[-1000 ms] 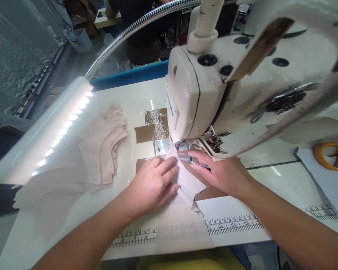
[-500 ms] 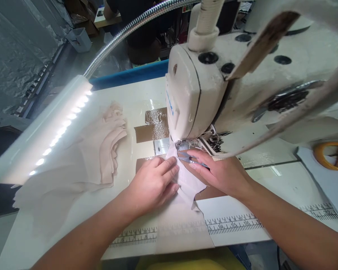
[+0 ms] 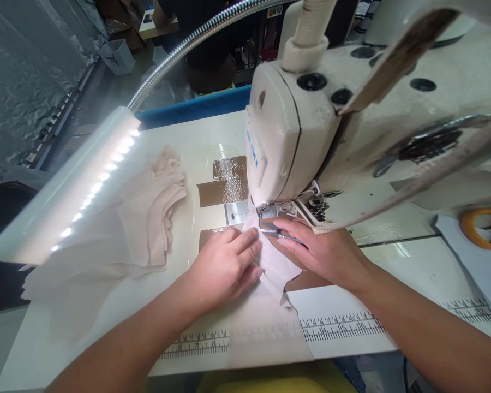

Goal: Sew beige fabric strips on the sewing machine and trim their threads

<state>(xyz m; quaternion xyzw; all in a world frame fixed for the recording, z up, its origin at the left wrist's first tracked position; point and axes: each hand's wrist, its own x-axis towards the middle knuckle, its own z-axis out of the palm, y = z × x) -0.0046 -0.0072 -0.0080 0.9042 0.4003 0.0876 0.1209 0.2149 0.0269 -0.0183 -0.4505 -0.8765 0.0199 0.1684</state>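
Two hands are right up against the business end of a sewing machine [image 3: 276, 136] in the head view, the only camera here. Left hand [image 3: 225, 265] lies palm down on a piece of white cloth [image 3: 276, 267], fingers close together; can't tell if it's pinching the stuff or just pressing it. Right hand [image 3: 333, 254] has thumb and fingers clamped on some little snips [image 3: 286, 236], tips pointing at the cloth. Can't make out whether the blades are touching.

The cloth sits on the table [image 3: 207, 131], top end narrowing in just under the machine's needle area, bottom end down at the near edge, over part of a printed ruler [image 3: 343, 327]. Numbers kinda show through.

As for clutter: the machine's head looms over the spot and blocks whatever's behind it. A blurry pale bar [image 3: 429, 180] cuts across its front on the right. Upper left, a lit lamp [image 3: 65, 202] on a bendy metal neck [image 3: 196, 41] hangs in front of part of a messy cloth pile [image 3: 131, 234]. Brown strips [image 3: 210, 195] are on the table beside the machine, and an orange loop [image 3: 483, 228] lies far right. Past the table there's another person [image 3: 208, 49] and a bin [image 3: 118, 57].
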